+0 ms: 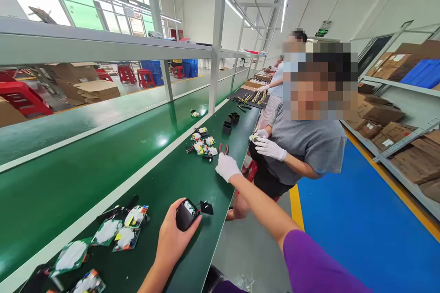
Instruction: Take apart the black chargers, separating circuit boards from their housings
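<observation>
My bare left hand (173, 233) is wrapped around a black plastic case (185, 216), its open end facing up and showing a circuit board inside. A black end cap (206, 208) hangs beside it on thin wires. Farther along the bench, my white-gloved right hand (228, 167) is closed at a pair of pliers, whose red handles (223, 149) stick out past the fingers; the rest of the tool is hidden. Several circuit boards with white paste (107, 232) lie left of my left hand. More boards (202, 143) are piled beyond my right hand.
A green bench (151, 192) runs away from me beside a green conveyor belt (103, 155). Black cases (231, 122) stand farther up. A gray-shirted co-worker (299, 146) in white gloves sits close on the right, handling a small part. A metal post (217, 41) rises between belt and bench.
</observation>
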The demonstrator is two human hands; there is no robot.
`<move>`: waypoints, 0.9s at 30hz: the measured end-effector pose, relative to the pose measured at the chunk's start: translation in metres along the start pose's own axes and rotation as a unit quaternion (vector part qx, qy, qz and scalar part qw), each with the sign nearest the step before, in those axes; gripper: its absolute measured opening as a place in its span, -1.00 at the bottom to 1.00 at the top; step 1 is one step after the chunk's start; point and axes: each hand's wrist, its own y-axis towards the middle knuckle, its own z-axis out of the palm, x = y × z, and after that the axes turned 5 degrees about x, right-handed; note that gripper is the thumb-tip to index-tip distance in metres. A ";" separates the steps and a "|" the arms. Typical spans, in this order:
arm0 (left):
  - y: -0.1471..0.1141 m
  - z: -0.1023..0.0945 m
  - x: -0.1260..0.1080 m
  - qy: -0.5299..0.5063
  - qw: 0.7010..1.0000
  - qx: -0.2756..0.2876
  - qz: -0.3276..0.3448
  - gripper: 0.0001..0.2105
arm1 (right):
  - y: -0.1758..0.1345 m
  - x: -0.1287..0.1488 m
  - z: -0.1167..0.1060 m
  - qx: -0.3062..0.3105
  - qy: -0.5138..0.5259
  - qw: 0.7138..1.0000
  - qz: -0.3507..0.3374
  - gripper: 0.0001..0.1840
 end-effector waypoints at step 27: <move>-0.146 -0.149 0.000 0.128 0.990 -0.059 0.022 -0.54 | -0.063 0.029 0.016 0.285 0.108 0.936 -0.175 -0.64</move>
